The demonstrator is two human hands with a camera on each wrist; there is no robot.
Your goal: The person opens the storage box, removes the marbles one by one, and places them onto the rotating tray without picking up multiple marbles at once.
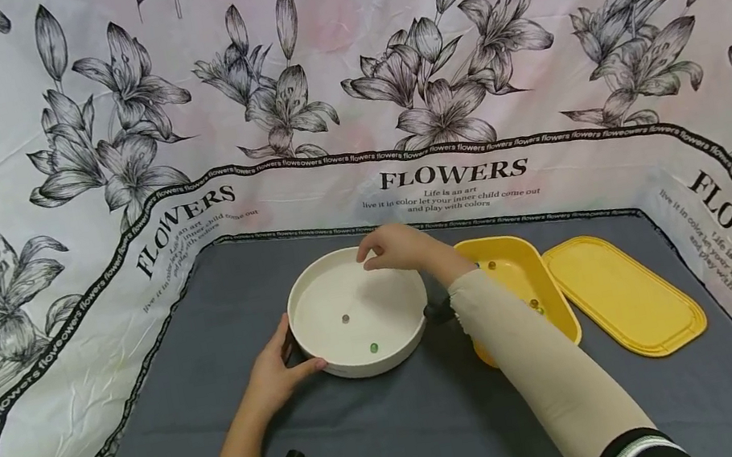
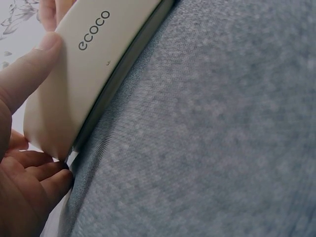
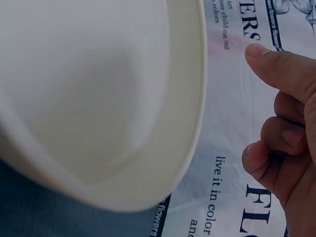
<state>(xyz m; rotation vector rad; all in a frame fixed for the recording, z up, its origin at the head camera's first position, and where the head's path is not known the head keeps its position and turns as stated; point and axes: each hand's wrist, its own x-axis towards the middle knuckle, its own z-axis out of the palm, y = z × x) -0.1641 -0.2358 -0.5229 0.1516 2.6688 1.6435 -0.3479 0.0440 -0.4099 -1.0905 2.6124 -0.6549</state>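
A round white tray (image 1: pixel 356 295) with a low wall stands on the grey cloth, a brown marble (image 1: pixel 345 319) and a green marble (image 1: pixel 374 348) on its floor. My left hand (image 1: pixel 274 375) grips its near left side; in the left wrist view the thumb (image 2: pixel 29 69) lies on the wall marked "ecoco" and the fingers reach the bottom edge. Above the tray's far right rim hovers my right hand (image 1: pixel 399 247), thumb apart from the bent fingers. The right wrist view shows nothing in that hand (image 3: pixel 291 118), beside the white wall (image 3: pixel 190 123).
Right of the tray, partly behind my right sleeve, is a yellow box (image 1: pixel 558 301) holding several small marbles. Its yellow lid (image 1: pixel 628 297) lies flat beside it. A flower-printed sheet (image 1: pixel 330 194) rises behind and around the grey cloth (image 1: pixel 389 445).
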